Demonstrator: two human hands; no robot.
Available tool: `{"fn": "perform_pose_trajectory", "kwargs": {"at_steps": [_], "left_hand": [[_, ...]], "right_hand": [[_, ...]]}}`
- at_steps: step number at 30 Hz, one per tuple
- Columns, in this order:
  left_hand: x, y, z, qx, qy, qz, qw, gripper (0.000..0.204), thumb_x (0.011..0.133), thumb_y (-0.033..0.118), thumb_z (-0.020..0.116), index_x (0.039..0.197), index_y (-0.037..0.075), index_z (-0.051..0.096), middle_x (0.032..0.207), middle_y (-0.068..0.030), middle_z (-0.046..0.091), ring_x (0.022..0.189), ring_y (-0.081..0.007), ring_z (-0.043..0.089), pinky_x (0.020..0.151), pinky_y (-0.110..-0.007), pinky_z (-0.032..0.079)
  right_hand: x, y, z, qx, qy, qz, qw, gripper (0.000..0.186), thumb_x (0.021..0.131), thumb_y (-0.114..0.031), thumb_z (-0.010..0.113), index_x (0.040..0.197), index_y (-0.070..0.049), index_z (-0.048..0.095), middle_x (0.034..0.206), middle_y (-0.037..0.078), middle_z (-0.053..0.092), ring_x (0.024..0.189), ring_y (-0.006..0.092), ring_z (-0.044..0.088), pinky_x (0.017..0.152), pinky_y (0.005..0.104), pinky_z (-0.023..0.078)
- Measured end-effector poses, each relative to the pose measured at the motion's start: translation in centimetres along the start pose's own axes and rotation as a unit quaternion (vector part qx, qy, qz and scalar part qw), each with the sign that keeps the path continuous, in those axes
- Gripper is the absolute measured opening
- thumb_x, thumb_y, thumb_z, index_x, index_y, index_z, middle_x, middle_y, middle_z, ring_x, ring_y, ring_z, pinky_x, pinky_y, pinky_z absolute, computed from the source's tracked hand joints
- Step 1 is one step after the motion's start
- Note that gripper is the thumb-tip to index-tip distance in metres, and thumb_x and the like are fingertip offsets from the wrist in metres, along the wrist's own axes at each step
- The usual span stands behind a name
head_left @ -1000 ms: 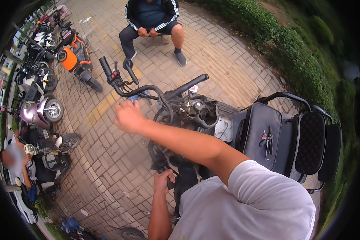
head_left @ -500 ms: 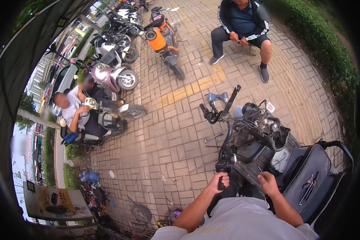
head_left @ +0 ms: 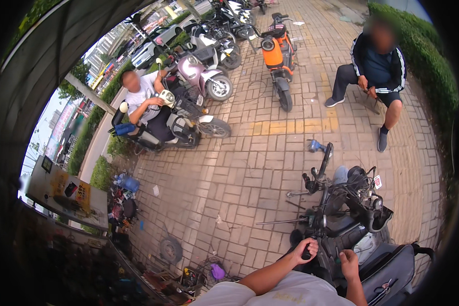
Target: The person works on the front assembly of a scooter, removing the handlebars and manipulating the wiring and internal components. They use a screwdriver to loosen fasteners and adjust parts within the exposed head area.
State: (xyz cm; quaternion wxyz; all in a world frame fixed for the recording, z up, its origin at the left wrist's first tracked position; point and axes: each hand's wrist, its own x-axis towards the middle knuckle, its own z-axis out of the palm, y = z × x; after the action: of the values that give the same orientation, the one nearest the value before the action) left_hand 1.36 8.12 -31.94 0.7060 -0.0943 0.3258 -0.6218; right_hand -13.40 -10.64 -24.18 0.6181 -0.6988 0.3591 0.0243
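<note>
My left hand (head_left: pixel 309 248) is wrapped around the black handlebar grip (head_left: pixel 305 254) of a scooter in front of me. The scooter's front is stripped, with a tangle of dark wires (head_left: pixel 359 184) exposed by the handlebar (head_left: pixel 321 217). To the right of the grip, my right hand (head_left: pixel 349 264) is closed, its thumb against the curled fingers above the scooter body. Whatever those fingers may pinch is too small to make out. A dark padded seat (head_left: pixel 404 262) lies to the right of that hand, with a slim metal tool (head_left: pixel 385 286) resting on it.
A blue power drill (head_left: pixel 316 146) and a wrench (head_left: pixel 297 194) lie on the paving beyond the scooter. One person (head_left: pixel 380 69) sits at far right; another (head_left: pixel 145 97) sits on a scooter at left. An orange scooter (head_left: pixel 273 57) stands ahead. A loose wheel (head_left: pixel 171 250) lies at lower left.
The view has swung left, so the surroundings sit farther right in the picture. My left hand stays around the grip, and my right hand stays closed beside it.
</note>
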Motion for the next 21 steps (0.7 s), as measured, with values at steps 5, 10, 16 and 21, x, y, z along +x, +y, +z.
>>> {"fn": "perform_pose_trajectory", "kwargs": {"at_steps": [5, 10, 16, 21], "left_hand": [[0.7, 0.2, 0.5, -0.018, -0.006, 0.002, 1.0, 0.021, 0.087, 0.011, 0.05, 0.068, 0.011, 0.044, 0.058, 0.0052, 0.041, 0.049, -0.0052, 0.043, 0.05, -0.021, 0.038], [2.3, 0.7, -0.3, -0.033, -0.007, -0.009, 0.999, 0.02, 0.086, 0.01, 0.053, 0.069, 0.011, 0.043, 0.059, 0.0058, 0.041, 0.05, -0.0045, 0.043, 0.05, -0.021, 0.039], [4.7, -0.5, 0.5, 0.093, 0.099, 0.057, 0.989, 0.018, 0.087, 0.02, 0.054, 0.073, 0.01, 0.048, 0.061, 0.0038, 0.047, 0.053, -0.0085, 0.047, 0.051, -0.024, 0.042], [6.3, -1.2, -2.9, 0.15, 0.023, 0.145, 0.978, 0.02, 0.087, 0.02, 0.053, 0.07, 0.01, 0.047, 0.059, 0.0027, 0.045, 0.052, -0.0097, 0.045, 0.051, -0.025, 0.04]], "right_hand": [[-0.7, 0.7, -0.8, -0.031, 0.014, -0.022, 0.999, 0.022, 0.088, -0.015, 0.057, 0.094, 0.006, 0.061, 0.083, 0.008, 0.064, 0.076, 0.0136, 0.058, 0.069, 0.0279, 0.046], [-1.5, -1.2, -0.8, -0.017, 0.021, -0.026, 0.999, 0.02, 0.086, -0.012, 0.061, 0.096, 0.006, 0.061, 0.081, 0.01, 0.065, 0.075, 0.0147, 0.062, 0.07, 0.0276, 0.049], [-1.2, -19.8, 2.4, 0.012, -0.16, -0.286, 0.945, 0.044, 0.084, -0.009, 0.064, 0.124, 0.003, 0.05, 0.086, 0.01, 0.063, 0.073, 0.0166, 0.06, 0.067, 0.0277, 0.048], [-4.9, -32.2, 5.6, -0.018, -0.361, -0.581, 0.729, 0.05, 0.08, -0.021, 0.07, 0.126, -0.008, 0.054, 0.078, 0.003, 0.06, 0.064, 0.0182, 0.057, 0.061, 0.029, 0.034]]}}
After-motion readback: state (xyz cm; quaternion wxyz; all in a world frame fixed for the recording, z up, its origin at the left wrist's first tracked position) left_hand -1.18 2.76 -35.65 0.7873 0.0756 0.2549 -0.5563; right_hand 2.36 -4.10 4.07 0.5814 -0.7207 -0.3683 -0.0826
